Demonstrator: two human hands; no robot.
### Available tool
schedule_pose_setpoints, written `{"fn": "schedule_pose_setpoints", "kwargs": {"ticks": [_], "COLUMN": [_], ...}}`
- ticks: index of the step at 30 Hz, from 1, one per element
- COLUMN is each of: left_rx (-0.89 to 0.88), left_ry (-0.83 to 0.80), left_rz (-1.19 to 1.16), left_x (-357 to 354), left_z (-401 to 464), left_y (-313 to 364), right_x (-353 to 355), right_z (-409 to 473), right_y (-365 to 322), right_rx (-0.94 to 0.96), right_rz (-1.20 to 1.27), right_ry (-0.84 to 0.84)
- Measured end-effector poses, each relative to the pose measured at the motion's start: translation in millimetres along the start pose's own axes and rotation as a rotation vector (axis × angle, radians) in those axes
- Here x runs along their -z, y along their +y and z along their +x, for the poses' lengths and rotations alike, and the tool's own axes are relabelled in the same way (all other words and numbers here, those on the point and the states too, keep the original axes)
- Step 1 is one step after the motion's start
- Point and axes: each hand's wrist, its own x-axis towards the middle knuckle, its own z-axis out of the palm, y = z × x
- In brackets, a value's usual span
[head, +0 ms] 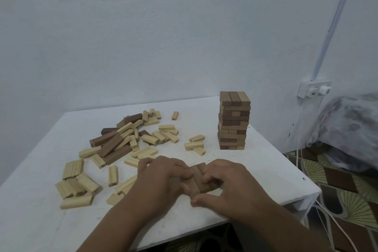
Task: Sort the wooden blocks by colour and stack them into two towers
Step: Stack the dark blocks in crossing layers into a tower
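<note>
A tower of brown blocks point(234, 120) stands upright at the back right of the white table point(36, 221). A loose heap of mixed pale and brown blocks point(131, 135) lies at the middle left, with several pale blocks point(76, 186) scattered nearer the front left. Close to the front edge, a small group of brown blocks point(197, 178) lies side by side between my hands. My left hand point(161, 180) grips the group from the left with curled fingers. My right hand point(227, 184) grips it from the right, thumb at the near end.
The table's right edge point(306, 186) drops off near my right hand. Beyond it are white cables point(302, 161), a patterned floor and a cloth-covered bundle point(347, 129). A wall socket point(314, 89) is mounted behind the tower. The wall runs along the table's far side.
</note>
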Motion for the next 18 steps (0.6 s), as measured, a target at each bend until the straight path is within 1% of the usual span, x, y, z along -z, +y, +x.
{"fn": "schedule_pose_setpoints", "kwargs": {"ticks": [3,6,9,12,14,18], "left_rx": [-0.064,-0.067,-0.053,-0.036,-0.031,-0.033], "left_ry": [0.008,0.014,-0.032,-0.154,-0.206,-0.182], "left_rz": [0.074,0.087,0.048,-0.04,-0.09,-0.117], "left_x": [-5,-7,-1,6,7,6], "left_z": [2,2,-4,-7,-8,-7], "left_y": [-7,-12,-9,-6,-6,-9], "right_x": [-9,-10,-1,9,12,17], "right_z": [1,0,0,1,1,-3], "right_y": [-5,-8,-5,1,3,12], "right_rx": [-0.012,-0.017,-0.05,-0.039,-0.024,-0.056], "right_rz": [-0.057,-0.033,0.039,0.092,0.113,0.071], "right_ry": [0.068,0.081,-0.021,-0.126,-0.146,-0.131]}}
